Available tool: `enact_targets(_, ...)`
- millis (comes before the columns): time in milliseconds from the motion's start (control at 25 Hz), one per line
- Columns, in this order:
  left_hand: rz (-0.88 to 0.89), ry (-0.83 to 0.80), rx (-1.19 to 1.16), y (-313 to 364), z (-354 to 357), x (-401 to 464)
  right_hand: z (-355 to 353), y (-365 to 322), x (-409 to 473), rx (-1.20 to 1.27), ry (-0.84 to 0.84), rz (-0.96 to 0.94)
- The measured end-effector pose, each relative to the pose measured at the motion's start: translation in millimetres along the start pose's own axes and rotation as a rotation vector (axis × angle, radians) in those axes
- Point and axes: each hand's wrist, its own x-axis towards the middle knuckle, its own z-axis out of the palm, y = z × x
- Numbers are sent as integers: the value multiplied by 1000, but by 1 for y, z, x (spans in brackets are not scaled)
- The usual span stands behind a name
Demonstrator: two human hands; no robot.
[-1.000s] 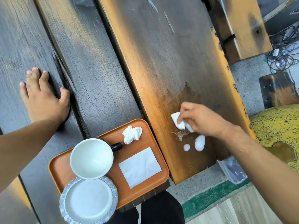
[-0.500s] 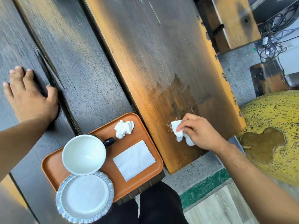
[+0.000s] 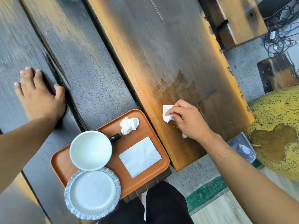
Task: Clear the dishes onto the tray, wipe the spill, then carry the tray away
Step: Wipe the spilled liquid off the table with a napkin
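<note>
Nearest us, a plate (image 3: 92,192) sits on the near corner of the tray (image 3: 155,131), overhanging its edge, and a cup (image 3: 90,150) with a dark handle stands just behind it, touching its rim. Both lie between our two arms, nearer than either hand. On the same tray, just left of our right hand and slightly nearer, a flat napkin (image 3: 140,156) lies spread, and a crumpled wad (image 3: 129,125) rests at the tray's far corner.

Our right hand (image 3: 188,121) is curled narrow, fingertips (image 3: 168,113) pinching a tissue (image 3: 166,114) and pressing it onto the desk (image 3: 145,54). A small white scrap (image 3: 184,135) shows under the heel of that hand; we cannot tell whether it belongs to the same tissue. The spill (image 3: 182,88) shows as a dark wet patch spreading from under this hand and beyond it, on the orange-brown plank near the desk's right edge.

Our left hand (image 3: 39,96) lies well apart to the left of the tray, spread wide and flat, palm down on the dark planks, holding nothing, its thumb at the groove between two boards.

Right of the right hand, off the desk, we see a yellow speckled seat (image 3: 275,113), and farther off a tangle of cables (image 3: 278,36) on the floor.
</note>
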Motion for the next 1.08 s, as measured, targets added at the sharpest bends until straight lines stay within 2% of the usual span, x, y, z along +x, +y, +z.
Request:
enact_targets(200,208,-45,-53,0,-6,-4,6,1,2,20,202,34)
enact_targets(360,456,-248,-229,44,-16,-6,-9,18,-1,15,370,73)
enact_targets(520,997,-385,-96,128,-4,11,-12,31,-4,-6,309,184)
enact_targets(600,1191,-459,34,164,16,12,-8,29,-4,-16,226,129)
enact_targets(680,1341,-456,144,179,38,6,-6,25,-7,-27,59,11)
enact_targets(760,1387,-440,148,180,48,5,-8,25,-13,-55,-127,-96)
enact_targets(840,1366,-438,72,180,49,6,-18,33,-19,-57,-159,-136)
enact_targets(1000,1348,-434,28,180,49,4,-54,65,-29,-55,211,-17)
enact_targets(1080,1344,-445,6,183,48,4,-57,78,-36,-48,284,88)
